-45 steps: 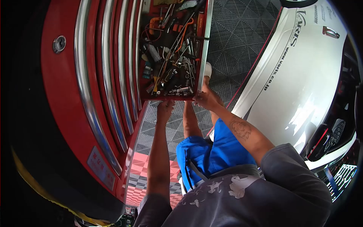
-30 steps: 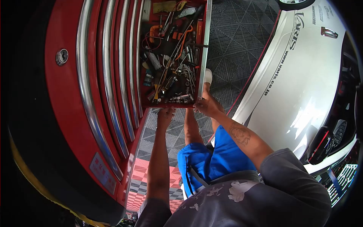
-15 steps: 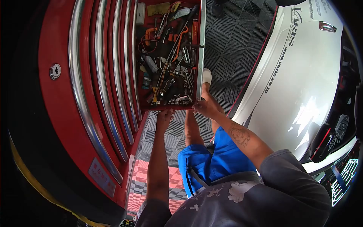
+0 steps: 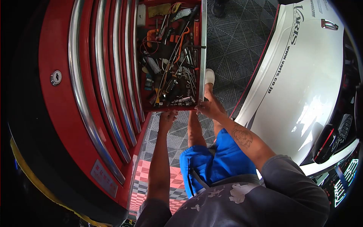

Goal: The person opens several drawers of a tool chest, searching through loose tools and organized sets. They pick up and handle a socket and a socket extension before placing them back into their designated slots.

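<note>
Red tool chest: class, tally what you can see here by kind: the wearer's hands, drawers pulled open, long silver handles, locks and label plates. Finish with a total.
Hands: 2 (left hand, right hand)
Open drawer: 1
Long silver handles: 5
Lock: 1
Label plate: 1
Total: 10

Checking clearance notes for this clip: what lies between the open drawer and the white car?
In the head view, dark patterned floor lies between the drawer and the white car, with a pale shoe and, near the top, a black shoe.
</note>
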The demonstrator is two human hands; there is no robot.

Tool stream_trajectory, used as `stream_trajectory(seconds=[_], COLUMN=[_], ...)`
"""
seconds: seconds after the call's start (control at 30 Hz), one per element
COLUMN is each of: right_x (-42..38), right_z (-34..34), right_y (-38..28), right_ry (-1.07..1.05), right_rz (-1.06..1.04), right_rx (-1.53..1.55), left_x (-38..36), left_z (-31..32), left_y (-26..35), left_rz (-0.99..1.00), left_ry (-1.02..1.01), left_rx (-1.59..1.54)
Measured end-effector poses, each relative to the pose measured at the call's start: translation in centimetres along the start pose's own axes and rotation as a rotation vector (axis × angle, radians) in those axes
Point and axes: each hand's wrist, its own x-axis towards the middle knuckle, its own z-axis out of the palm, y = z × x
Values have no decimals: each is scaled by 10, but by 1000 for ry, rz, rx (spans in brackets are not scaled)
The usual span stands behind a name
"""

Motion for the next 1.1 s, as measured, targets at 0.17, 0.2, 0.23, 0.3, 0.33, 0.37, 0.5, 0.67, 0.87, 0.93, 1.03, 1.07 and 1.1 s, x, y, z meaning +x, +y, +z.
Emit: stream_trajectory(seconds=[0.17,0.2,0.23,0.3,0.33,0.37,0.5,0.67,0.87,0.93,1.03,1.07,1.1], right_x=[-1,0,1,6,4,2,0,-1,-4,-7,-6,-5,-5], right_z=[2,2,3,2,2,2,0,1,6,7,6,5,5], right_y=[3,8,16,20,19,18,12,9,-15,-11,-6,-4,-3], right_ry=[48,39,40,28,27,28,22,18,84,90,92,82,71], right_rz=[-20,-25,-39,-67,-40,-10,15,-1,185,153,135,134,133], right_rx=[-51,-53,1,47,58,71,3,64,117,129,106,142,177], left_x=[2,3,1,1,1,-1,2,1,2,4,3,4,4], left_z=[-1,-2,-3,-3,-3,-2,-3,-4,-5,-4,-3,-3,-3], left_y=[-7,-8,-5,-1,0,0,0,7,4,1,-1,-1,1], left_rz=[4,12,15,17,21,5,5,-31,-1,-20,-20,-29,-31], left_ry=[-2,-7,5,-16,-9,-6,-25,-21,-2,-30,-15,-12,-8], left_rx=[21,27,27,21,21,15,32,52,36,46,43,51,48])
